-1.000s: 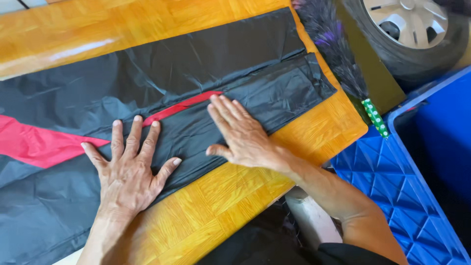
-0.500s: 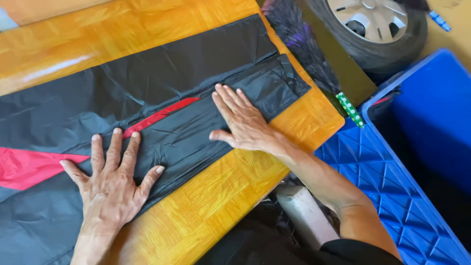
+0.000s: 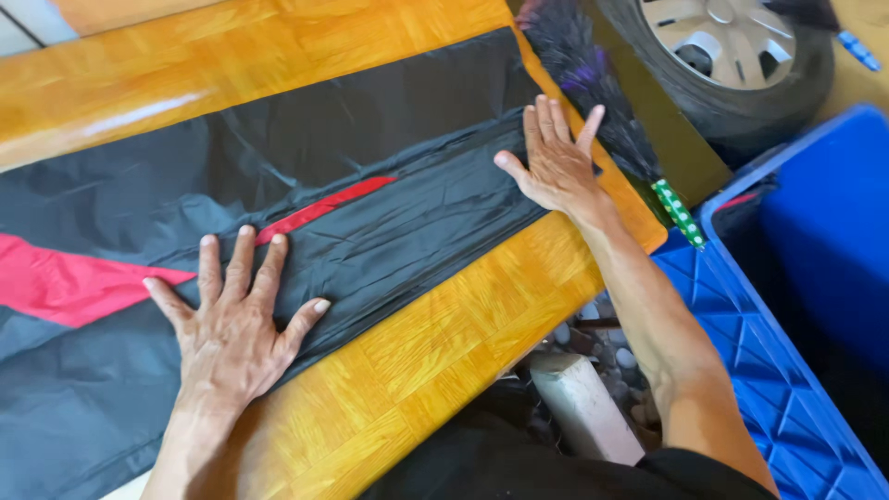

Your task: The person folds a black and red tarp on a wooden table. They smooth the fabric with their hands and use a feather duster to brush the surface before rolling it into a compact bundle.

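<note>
Right hand [image 3: 554, 162] now out at the far end of the black plastic bag [image 3: 306, 199], having slid along from the middle, palm flat, fingers spread. Left hand [image 3: 231, 324] still pressed flat near the red strip [image 3: 315, 211], grasping nothing. Bag lying smoother, stretched along the wooden worktop [image 3: 417, 361]; creases pushed outward.
</note>
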